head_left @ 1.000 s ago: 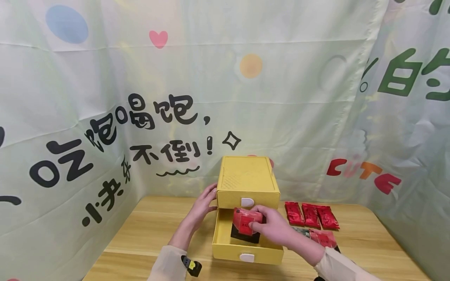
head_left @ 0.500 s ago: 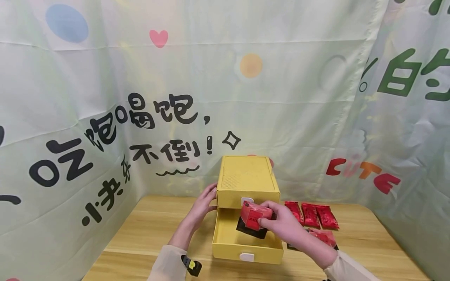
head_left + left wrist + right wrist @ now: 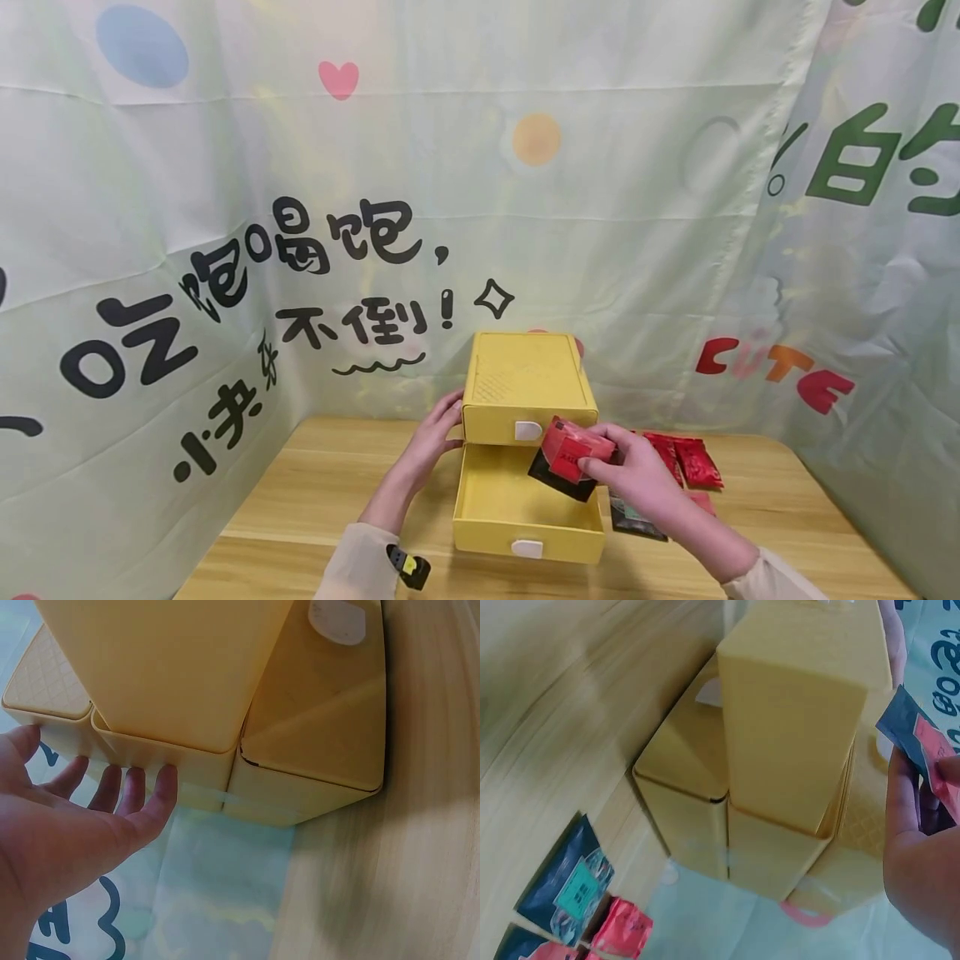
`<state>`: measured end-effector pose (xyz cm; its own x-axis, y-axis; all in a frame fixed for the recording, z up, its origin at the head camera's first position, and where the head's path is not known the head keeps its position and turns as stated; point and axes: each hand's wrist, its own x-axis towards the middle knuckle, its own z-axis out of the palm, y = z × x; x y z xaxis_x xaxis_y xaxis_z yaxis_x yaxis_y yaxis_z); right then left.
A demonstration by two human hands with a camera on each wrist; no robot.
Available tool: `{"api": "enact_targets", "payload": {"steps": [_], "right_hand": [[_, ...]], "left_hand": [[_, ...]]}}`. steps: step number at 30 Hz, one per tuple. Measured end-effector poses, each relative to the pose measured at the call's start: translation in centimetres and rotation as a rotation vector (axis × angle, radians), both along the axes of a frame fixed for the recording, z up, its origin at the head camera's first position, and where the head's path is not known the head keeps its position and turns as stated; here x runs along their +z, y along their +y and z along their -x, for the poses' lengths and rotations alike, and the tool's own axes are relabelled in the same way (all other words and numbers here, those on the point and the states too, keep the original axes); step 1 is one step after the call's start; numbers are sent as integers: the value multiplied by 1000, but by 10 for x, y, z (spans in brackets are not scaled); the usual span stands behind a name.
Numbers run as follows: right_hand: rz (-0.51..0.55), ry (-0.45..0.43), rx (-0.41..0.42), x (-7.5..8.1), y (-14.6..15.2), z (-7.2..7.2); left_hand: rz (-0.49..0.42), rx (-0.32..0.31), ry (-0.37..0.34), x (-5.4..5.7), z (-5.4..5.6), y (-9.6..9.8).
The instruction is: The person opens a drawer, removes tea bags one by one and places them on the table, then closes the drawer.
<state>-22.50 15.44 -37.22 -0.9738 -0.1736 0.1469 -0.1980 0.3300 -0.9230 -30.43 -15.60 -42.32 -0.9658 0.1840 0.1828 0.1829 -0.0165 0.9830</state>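
Note:
A yellow drawer cabinet (image 3: 528,371) stands on the table with a lower drawer (image 3: 487,537) pulled out. My left hand (image 3: 427,446) rests against the cabinet's left side; its fingertips (image 3: 166,780) touch the wall in the left wrist view, fingers lightly bent. Between the thumb and fingers of my right hand (image 3: 641,471) I pinch a red-and-black sachet (image 3: 566,450), tilted, above the right side of the drawer. In the right wrist view that sachet (image 3: 906,724) is partly cut off by the frame edge. The visible inside of the drawer shows only its yellow floor.
Red foil packets (image 3: 699,463) lie on the wooden table (image 3: 337,500) right of the cabinet, partly behind my right hand. A dark sachet with a green label (image 3: 574,889) lies nearer, beside another sachet (image 3: 703,502). A printed cloth (image 3: 420,150) hangs behind.
My right hand has moved rightward and slightly up with the sachet, from over the drawer's middle to its right side. My left hand has stayed on the cabinet.

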Motion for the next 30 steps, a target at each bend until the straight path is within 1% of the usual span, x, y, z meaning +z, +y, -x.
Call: {"api": "enact_targets", "payload": {"steps": [9, 16, 26, 30], "right_hand": [[16, -2, -38, -3, 23, -2], [-8, 1, -82, -4, 36, -5], [5, -7, -157, -17, 61, -4], [-13, -25, -181, -22, 72, -3]], "left_hand": [[2, 6, 6, 0, 1, 0], [6, 4, 1, 0, 1, -1], [3, -10, 5, 0, 0, -1], [2, -7, 2, -1, 1, -1]]}}
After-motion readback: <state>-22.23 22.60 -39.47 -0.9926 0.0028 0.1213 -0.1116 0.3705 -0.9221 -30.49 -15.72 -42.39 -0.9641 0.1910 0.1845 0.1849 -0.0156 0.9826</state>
